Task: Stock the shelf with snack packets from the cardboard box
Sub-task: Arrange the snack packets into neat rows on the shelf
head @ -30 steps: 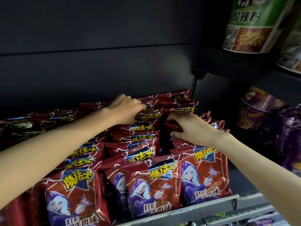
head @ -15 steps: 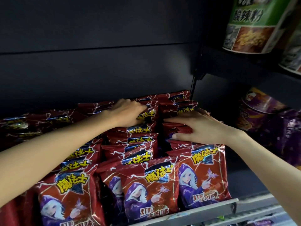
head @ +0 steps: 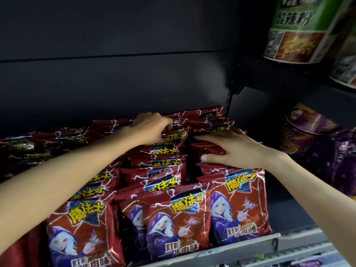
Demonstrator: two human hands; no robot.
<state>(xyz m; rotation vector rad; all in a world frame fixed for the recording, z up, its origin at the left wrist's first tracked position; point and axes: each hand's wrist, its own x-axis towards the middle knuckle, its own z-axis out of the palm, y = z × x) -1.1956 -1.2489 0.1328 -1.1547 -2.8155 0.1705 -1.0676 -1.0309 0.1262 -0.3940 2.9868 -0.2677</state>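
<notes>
Head view: over the last second the right hand (head: 238, 149) has flattened from a bent-finger grip and slid slightly toward the back of the right row. It now lies released, palm down, on the packets (head: 179, 218). This suggests the placing step is done and the rows are being squared. The left hand (head: 152, 128) stays clenched on a rear packet top in the middle row. Both forearms reach in over the shelf (head: 221, 251). The box is not in view.

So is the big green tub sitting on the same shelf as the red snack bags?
No, the green tub stands on a higher shelf to the right, above the red snack packets.
</notes>
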